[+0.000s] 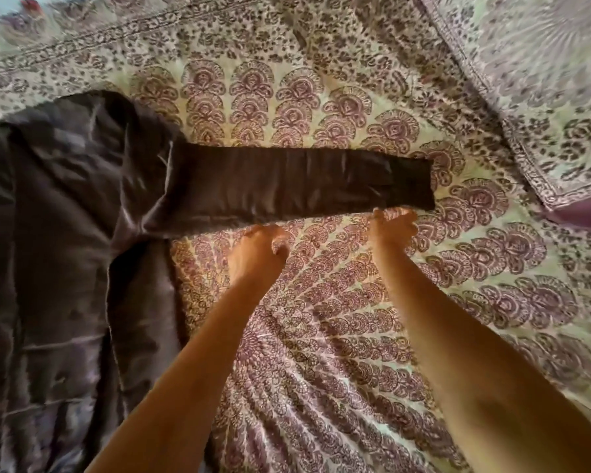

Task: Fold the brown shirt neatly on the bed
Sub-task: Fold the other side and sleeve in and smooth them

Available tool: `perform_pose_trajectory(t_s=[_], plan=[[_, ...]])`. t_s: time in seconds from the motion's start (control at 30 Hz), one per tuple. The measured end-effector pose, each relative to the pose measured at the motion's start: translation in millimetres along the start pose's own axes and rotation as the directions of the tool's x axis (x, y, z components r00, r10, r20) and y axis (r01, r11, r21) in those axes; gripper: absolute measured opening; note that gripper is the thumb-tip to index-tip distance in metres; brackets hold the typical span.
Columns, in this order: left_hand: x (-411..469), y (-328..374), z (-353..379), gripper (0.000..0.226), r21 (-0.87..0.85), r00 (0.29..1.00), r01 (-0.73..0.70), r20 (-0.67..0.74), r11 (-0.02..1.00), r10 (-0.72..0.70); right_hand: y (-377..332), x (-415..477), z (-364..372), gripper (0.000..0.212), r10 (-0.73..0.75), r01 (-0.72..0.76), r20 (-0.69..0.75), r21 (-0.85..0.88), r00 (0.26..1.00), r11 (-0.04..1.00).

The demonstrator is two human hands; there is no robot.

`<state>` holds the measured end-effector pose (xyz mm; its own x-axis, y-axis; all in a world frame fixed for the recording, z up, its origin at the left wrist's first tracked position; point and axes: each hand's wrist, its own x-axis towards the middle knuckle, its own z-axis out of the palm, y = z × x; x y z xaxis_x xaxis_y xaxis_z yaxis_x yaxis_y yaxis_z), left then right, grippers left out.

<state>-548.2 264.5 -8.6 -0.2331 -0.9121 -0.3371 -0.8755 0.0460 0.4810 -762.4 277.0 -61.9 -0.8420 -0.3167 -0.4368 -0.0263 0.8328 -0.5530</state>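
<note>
The brown shirt (65,216) is lying flat on the bed (321,336), its sleeve (304,179) stretching away from the shirt's body. The left hand (260,244) at mid-sleeve and the right hand (393,223) by the cuff are curling at the sleeve's near edge — whether they are pinching cloth, I cannot tell. Lifting both evenly should be keeping the fold straight — no twisting.

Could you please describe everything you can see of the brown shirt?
The brown shirt is dark, slightly shiny cloth, lying flat on the patterned bedspread. Its body runs down the picture's left side, creased; one long sleeve stretches straight out rightward. The left hand and right hand meet the sleeve's near edge with curled fingers; blur hides any pinch.
</note>
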Motion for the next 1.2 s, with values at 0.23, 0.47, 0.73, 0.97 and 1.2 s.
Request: perform_pose_trajectory(t_s=[0.23, 0.47, 0.73, 0.97, 1.2], plan=[[26, 8, 16, 0.024, -0.166, 0.998, 0.059, 0.034, 0.984, -0.054, -27, 35, 16, 0.055, 0.024, -0.002, -0.048, 0.42, 0.999, 0.907], [22, -13, -7, 0.02, -0.411, 0.976, 0.181, -0.039, 0.893, -0.216, -62, 13, 35, 0.047, -0.196, 0.182, 0.006, 0.344, 0.981, 0.921], [-2, -65, -106, 0.03, -0.98, 0.89, 0.045, -0.049, 0.195, -0.452, -111, -158, 73, 0.056, -0.926, 0.884, 0.342, 0.369, 0.158, 0.287], [-35, -156, -183, 0.048, -0.962, 0.705, -0.023, -0.21, 0.274, -0.677, -103, -288, 116, 0.047, -0.794, 0.892, 0.444, 0.37, -0.415, -0.26], [-114, -249, -232, 0.043, -0.854, 0.224, -0.472, -0.355, 0.218, -0.908, -97, -333, 169, 0.057, -0.898, 0.903, 0.282, 0.17, 0.338, 0.393]])
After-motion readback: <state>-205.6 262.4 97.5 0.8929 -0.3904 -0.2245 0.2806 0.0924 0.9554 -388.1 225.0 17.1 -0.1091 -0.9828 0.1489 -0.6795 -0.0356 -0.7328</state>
